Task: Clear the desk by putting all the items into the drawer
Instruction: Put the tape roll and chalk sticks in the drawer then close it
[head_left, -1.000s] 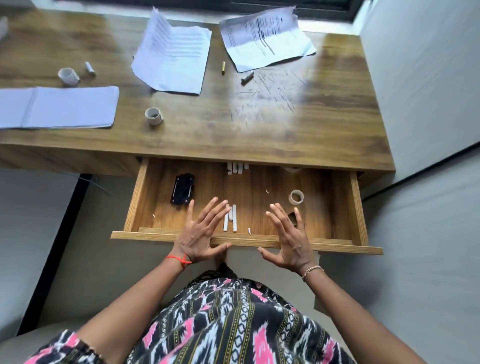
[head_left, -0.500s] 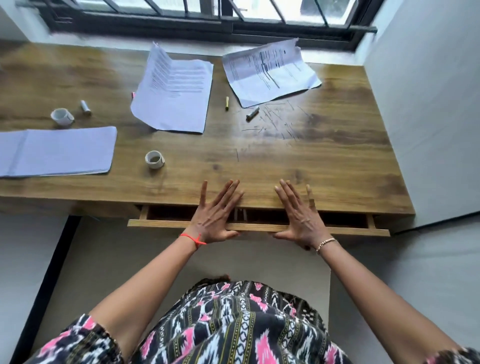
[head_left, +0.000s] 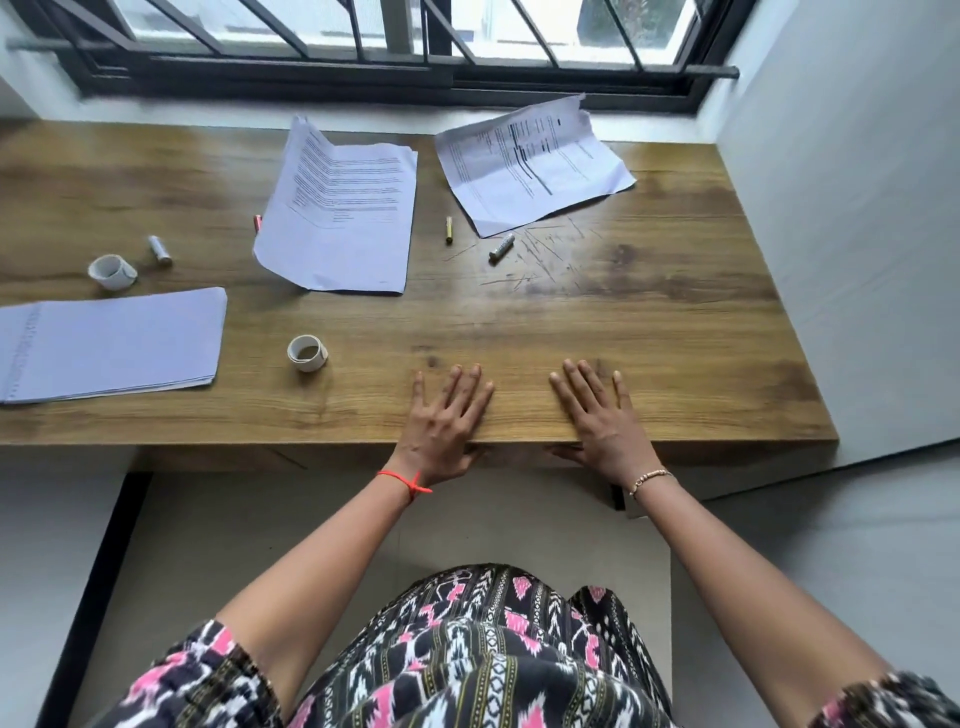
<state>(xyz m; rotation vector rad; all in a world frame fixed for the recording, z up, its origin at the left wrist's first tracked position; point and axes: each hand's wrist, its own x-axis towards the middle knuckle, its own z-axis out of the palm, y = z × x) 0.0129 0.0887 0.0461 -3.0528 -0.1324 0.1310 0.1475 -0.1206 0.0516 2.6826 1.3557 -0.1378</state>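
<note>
The drawer is pushed in under the wooden desk (head_left: 649, 332); its front is hidden below the desk edge. My left hand (head_left: 447, 421) and my right hand (head_left: 597, 415) lie flat on the front edge, fingers spread, holding nothing, thumbs under the edge. On the desk lie a paper stack (head_left: 109, 343) at the left, a folded printed sheet (head_left: 343, 208) in the middle and a crumpled printed sheet (head_left: 530, 161) at the back. A tape roll (head_left: 307, 353) stands left of my left hand, another tape roll (head_left: 111, 271) far left. Small batteries lie at the left (head_left: 160, 250), middle (head_left: 449, 230) and middle right (head_left: 502, 247).
A barred window (head_left: 415, 47) runs along the back of the desk. A white wall (head_left: 841, 208) closes the right side. A red-tipped small object (head_left: 256, 222) peeks from under the folded sheet. Grey floor lies below the desk.
The open drawer has been pushed fully shut under the desk by both hands. My hands now rest flat on the desk's front edge, and the view has tilted up.
</note>
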